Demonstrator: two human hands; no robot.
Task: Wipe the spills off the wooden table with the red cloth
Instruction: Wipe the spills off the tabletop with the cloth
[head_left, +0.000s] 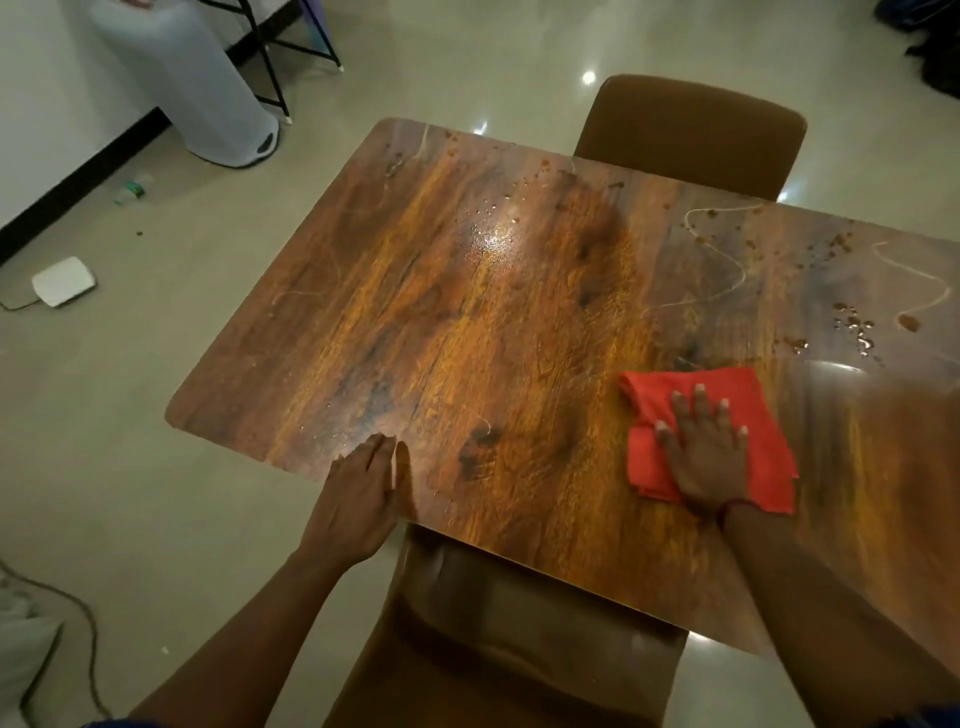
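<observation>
The wooden table (441, 291) fills the middle of the head view. A folded red cloth (748, 415) lies flat on its near right part. My right hand (706, 457) presses down on the cloth, palm flat and fingers spread. My left hand (363, 499) rests flat on the table's near edge with fingers together and nothing in it. Spills (852, 322) of brown drops and pale wavy streaks cover the far right of the table. More brown specks (452, 150) dot the far edge. A wet sheen (493, 239) shows near the far middle.
A brown chair (691, 130) stands at the far side, and another chair seat (493, 649) sits under the near edge between my arms. On the floor to the left are a white bin (208, 98), a small bottle (132, 189), a white flat device (63, 280) and a cable (88, 634).
</observation>
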